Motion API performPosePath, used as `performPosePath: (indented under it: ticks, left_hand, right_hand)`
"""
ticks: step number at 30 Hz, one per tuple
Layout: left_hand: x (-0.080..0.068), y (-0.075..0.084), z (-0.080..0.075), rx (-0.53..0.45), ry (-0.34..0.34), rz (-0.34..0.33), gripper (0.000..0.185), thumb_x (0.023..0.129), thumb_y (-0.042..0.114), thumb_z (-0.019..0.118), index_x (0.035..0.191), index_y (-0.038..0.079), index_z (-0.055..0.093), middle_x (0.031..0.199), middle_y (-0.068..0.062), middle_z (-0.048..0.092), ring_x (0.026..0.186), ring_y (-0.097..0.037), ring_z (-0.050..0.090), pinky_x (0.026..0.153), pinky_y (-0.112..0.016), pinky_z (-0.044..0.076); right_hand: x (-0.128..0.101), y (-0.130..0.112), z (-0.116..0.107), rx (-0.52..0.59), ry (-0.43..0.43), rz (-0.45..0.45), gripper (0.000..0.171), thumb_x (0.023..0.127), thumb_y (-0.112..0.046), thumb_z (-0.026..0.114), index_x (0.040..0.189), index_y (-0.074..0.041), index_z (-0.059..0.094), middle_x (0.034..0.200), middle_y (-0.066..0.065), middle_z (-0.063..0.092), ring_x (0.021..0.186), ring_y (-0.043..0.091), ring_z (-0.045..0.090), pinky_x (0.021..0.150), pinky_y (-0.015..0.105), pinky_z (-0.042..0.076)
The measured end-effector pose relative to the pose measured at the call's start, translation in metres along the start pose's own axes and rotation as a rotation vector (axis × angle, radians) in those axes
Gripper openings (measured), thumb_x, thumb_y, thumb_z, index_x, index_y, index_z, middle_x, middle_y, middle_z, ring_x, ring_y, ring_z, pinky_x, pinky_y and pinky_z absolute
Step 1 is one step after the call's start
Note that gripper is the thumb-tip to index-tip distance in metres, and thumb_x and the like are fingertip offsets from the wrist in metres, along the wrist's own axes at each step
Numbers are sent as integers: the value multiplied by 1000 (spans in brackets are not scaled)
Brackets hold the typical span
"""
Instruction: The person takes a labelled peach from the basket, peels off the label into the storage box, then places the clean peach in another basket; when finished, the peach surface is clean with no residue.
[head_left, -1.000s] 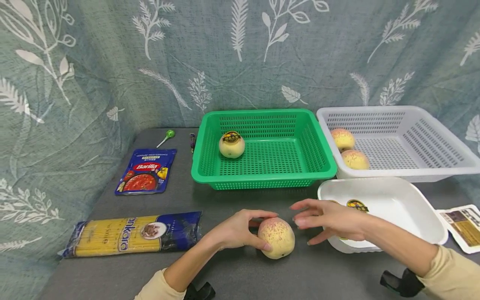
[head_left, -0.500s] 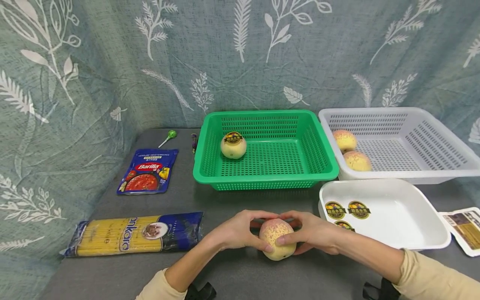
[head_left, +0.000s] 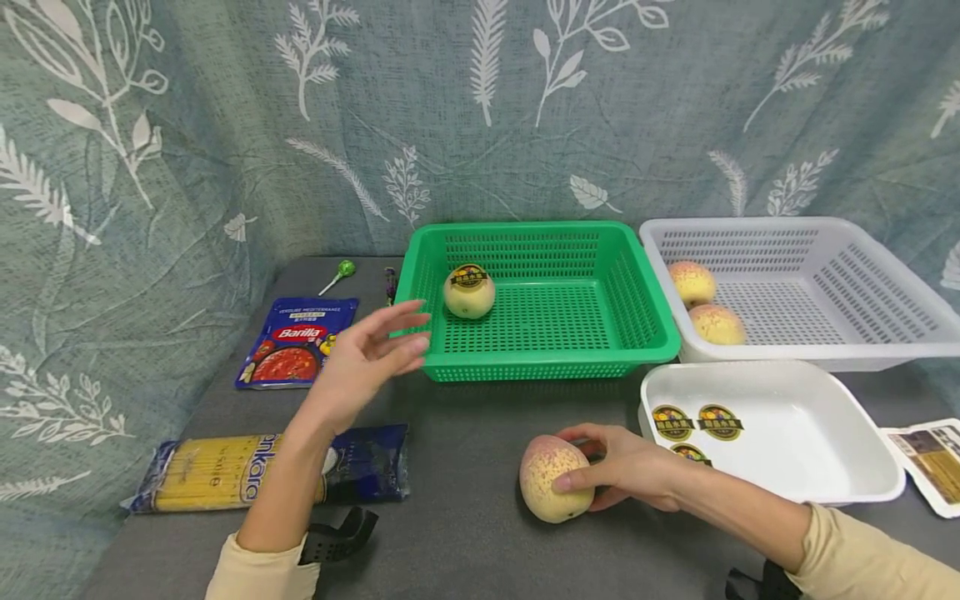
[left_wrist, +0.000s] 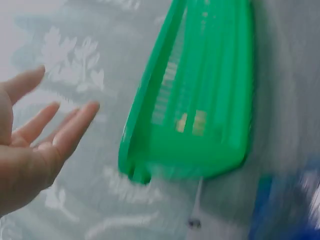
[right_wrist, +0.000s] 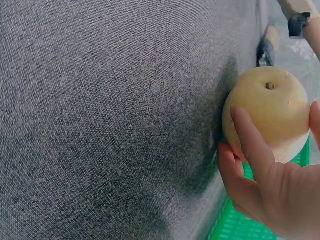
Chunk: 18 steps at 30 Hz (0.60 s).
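Peach (head_left: 547, 478) is between spaghetti pack (head_left: 217, 473) and white tray (head_left: 802, 433).

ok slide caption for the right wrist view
Right hand holds a peach, a green basket partly in view behind it.

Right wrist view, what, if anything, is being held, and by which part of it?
A round yellow-and-pink peach, held by its sides in the fingers of the right hand.

Your head view is evenly lit, your left wrist view blurs the basket (left_wrist: 185, 157), and your right shows soft shadow beside the peach (right_wrist: 276, 111).
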<state>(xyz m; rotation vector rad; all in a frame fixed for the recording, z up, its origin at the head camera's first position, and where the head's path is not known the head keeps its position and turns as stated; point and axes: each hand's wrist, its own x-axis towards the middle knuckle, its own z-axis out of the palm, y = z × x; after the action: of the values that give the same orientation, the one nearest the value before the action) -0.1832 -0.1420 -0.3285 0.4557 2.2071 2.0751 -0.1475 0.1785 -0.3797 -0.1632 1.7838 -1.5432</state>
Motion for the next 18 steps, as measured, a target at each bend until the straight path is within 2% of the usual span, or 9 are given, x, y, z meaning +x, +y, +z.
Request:
performPosePath:
  ticks: [2,4,7,9,12,15,18]
  left_hand:
    - [1,-1,-12,61,109,5,54,96,13,60,144,1,39,139,-18,44,122,-27,50,88,-31,51]
    - [2,-5,-21,125,188,-10,55,96,18,60,145,3,39,141,-17,42,125,-28,47,89,-30,50]
    - [6,-15,-28,153,233,-76,57,97,21,59,147,5,36,144,-15,38,128,-30,44,93,-34,47]
    - [9,-23,-29,128,222,-131,57,98,21,56,149,6,33,145,-16,35,128,-32,43,96,-40,45]
    - [13,-34,-26,59,168,-206,58,100,20,52,151,8,28,150,-17,29,128,-34,42,99,-45,42]
    - [18,-41,-19,-24,105,-234,57,102,16,48,152,9,23,154,-16,19,130,-36,37,101,-48,39]
    - [20,-44,-14,-76,92,-232,56,102,12,46,153,9,22,157,-14,12,133,-37,32,102,-50,37]
  right_hand:
    - [0,0,0,1,0,1,74,83,-17,76,141,6,35,119,21,48,95,27,60,75,44,55]
    - [0,0,0,2,1,2,75,83,-17,76,141,6,35,120,22,48,95,27,60,75,45,55]
    - [0,0,0,6,4,6,75,83,-17,76,141,6,34,120,22,48,94,27,60,75,45,55]
    - [0,0,0,6,5,8,75,83,-17,76,141,6,34,120,22,48,94,27,60,76,45,55]
    - [0,1,0,4,6,9,74,83,-17,76,141,6,34,120,21,48,94,27,60,76,45,54]
    - [0,2,1,-2,7,6,74,83,-17,76,141,5,35,120,21,48,93,26,60,75,45,54]
    - [0,1,1,-9,9,2,74,83,-17,76,141,5,35,119,21,48,93,26,60,75,44,54]
